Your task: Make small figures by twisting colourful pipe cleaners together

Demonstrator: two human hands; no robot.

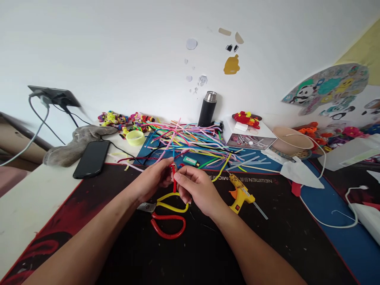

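My left hand (156,174) and my right hand (199,186) meet over the dark mat, both closed in a pinch. Between them is a short red pipe cleaner (174,185), its lower end pointing down; my fingers cover part of it. Just below the hands lies a pair of scissors (168,236) with one red and one yellow handle. A yellow hot glue gun (242,193) rests to the right, a glue stick poking from its rear. Behind the hands spreads a heap of colourful pipe cleaners (190,138), with a small green box (190,160) at its front.
A black thermos (207,111) stands against the wall. At left are a phone (91,159), a grey plush item (78,143) and a yellow tape roll (135,138). On the right sit a white box (251,132), a beige bowl (292,139) and a white cable (329,225).
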